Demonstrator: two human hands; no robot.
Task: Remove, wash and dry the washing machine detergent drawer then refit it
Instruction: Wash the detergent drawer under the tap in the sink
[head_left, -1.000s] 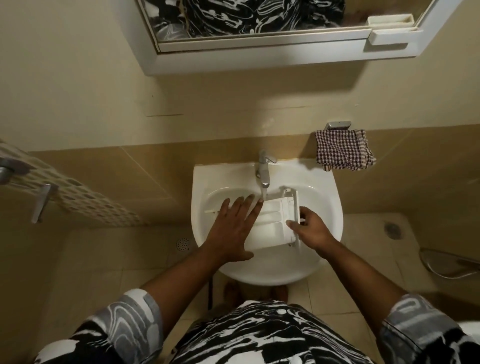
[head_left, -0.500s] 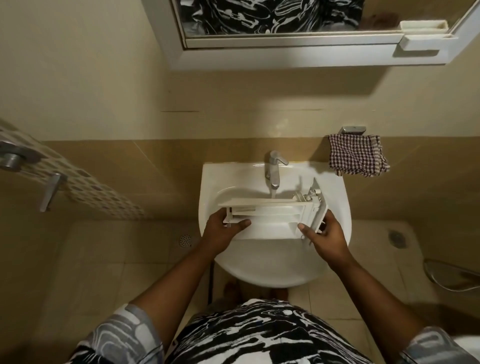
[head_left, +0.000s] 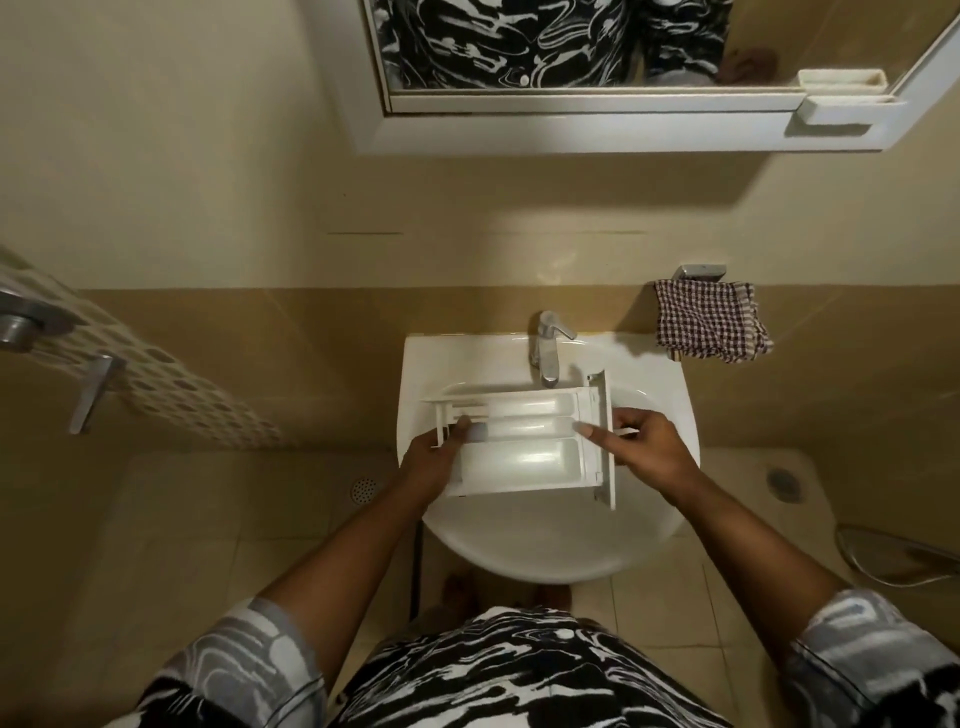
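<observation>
Drawer spans the basin rim-to-rim, both hands' fingers gripping its ends.

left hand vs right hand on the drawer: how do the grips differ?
The left hand grips the open back end of the white plastic detergent drawer, thumb inside it; the right hand is at the front-panel end, one finger stretched over the compartments. Left fingers are curled; right are partly extended. Both hold the drawer above the white ceramic basin.

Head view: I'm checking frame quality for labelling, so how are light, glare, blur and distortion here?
Head view: dim warm light, with a hard shadow under the mirror cabinet; bright glare inside the detergent drawer; slight motion blur on the left hand and right hand; wide-angle bowing at the edges.
</observation>
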